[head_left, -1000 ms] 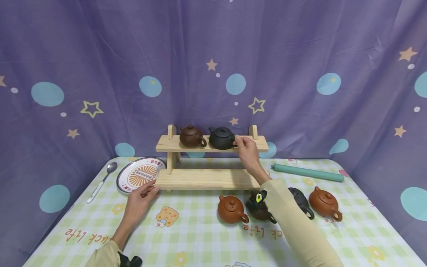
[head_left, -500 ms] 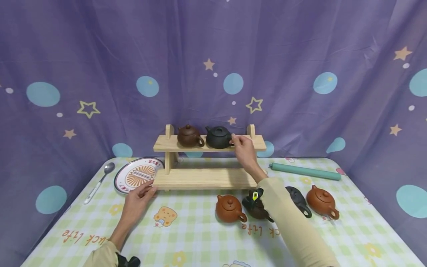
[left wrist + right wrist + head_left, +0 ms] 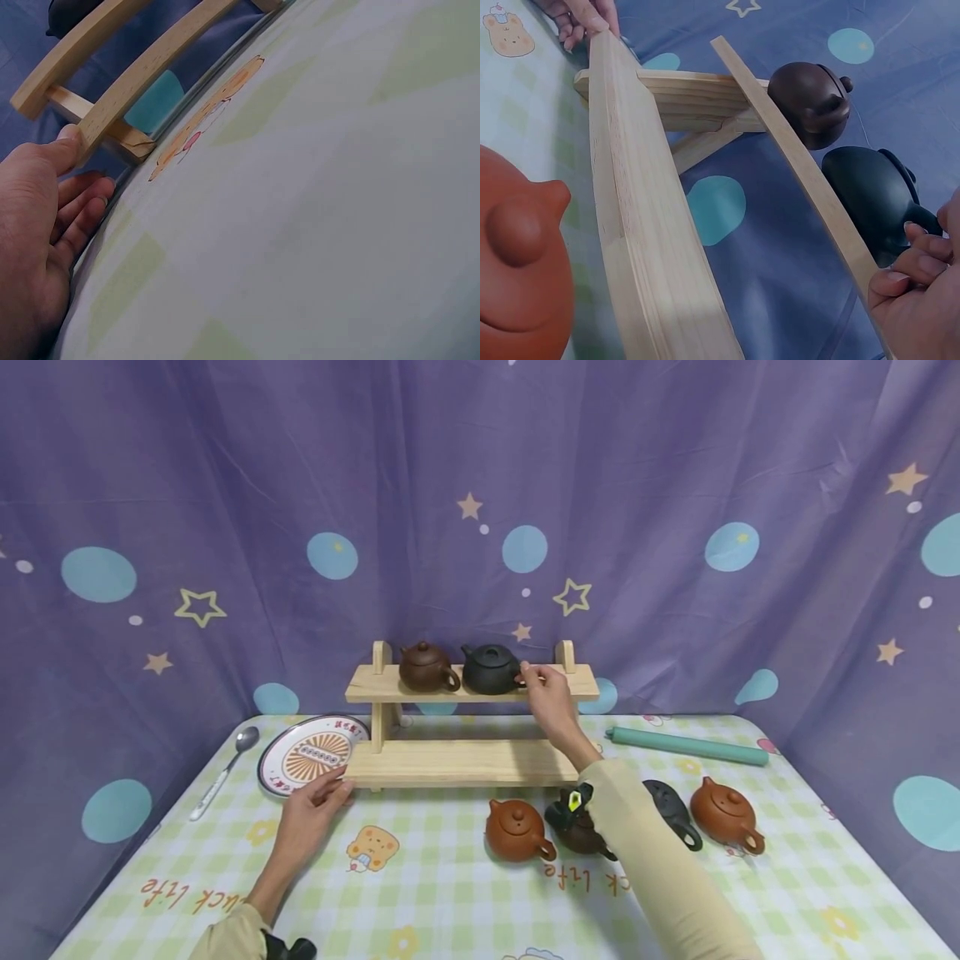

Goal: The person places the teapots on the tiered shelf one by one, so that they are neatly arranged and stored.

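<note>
A two-tier wooden shelf [image 3: 461, 764] stands at the table's middle. On its upper board sit a dark brown teapot [image 3: 424, 668] and, to the right, a black teapot [image 3: 489, 672]. My right hand [image 3: 551, 700] pinches the black teapot's handle; the right wrist view shows these fingers [image 3: 922, 264] curled at the handle, close to the board's edge. At the lower board's left end, my left hand [image 3: 311, 814] holds the corner. In the left wrist view its thumb [image 3: 64, 146] lies against the board end, with the other fingers curled below.
In front of the shelf stand an orange-brown teapot [image 3: 517, 832], a dark teapot [image 3: 581, 833] partly behind my right wrist, a black teapot [image 3: 671, 810] and another orange-brown teapot [image 3: 726, 814]. A plate [image 3: 281, 758] and spoon [image 3: 225, 775] lie left, a green rod [image 3: 686, 746] right.
The whole head view has shifted slightly. Both hands keep their places, and the black teapot stays on the upper board with my right hand at its handle.
</note>
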Motion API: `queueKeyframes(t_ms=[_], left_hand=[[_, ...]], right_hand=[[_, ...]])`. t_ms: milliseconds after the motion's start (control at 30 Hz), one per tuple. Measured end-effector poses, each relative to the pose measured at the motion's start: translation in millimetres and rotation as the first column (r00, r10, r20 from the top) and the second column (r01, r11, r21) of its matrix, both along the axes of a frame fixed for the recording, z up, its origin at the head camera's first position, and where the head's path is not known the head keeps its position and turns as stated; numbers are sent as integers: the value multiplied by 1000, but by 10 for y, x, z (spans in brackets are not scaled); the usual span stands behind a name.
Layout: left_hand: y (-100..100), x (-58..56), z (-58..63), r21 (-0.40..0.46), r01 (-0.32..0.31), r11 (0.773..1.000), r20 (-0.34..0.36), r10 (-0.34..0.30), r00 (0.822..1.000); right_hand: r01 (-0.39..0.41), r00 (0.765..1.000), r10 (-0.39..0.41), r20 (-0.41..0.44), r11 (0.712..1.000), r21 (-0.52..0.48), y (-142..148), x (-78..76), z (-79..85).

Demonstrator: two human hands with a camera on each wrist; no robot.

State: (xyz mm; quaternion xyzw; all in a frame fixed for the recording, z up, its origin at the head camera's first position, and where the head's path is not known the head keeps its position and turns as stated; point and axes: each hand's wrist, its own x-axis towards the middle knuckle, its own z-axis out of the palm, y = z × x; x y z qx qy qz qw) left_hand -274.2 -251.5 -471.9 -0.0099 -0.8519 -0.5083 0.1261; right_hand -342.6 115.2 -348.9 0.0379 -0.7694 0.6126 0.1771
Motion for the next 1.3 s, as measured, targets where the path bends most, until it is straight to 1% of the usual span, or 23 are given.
queueKeyframes(t_ms=[167,300,467,633,767,1000,1167,1300], left_hand=[[-2,-3,-13,16,5,1000,-6,-5,1000],[-3,-7,-25,18,3,1000,-13,-3,1000],[-6,-10,-45,5,-6,1000,-10,6,1000],[-13,-6,-53,-3,-18,1000,0,18,1000],[-12,9,-41,-4,-22,1000,-9,22,1000],[-4,20,-18,2,-23,1000,-5,23,1000],[1,6,-19,5,-13,1000,-17,13,1000],[6,-5,-2,13,-6,1000,-7,6,1000]], right_hand=[[-40,999,40,21,999,-36,32,11,-7],[-71,997,72,20,996,-62,72,9,-6],[-78,996,81,34,993,-87,143,38,-5],[-85,994,93,52,987,-136,234,102,-24],[-86,994,95,54,986,-140,318,163,-55],[-80,996,84,44,993,-89,465,267,-150],[-106,993,110,50,990,-89,564,379,-193],[-129,989,135,60,987,-94,639,481,-210]])
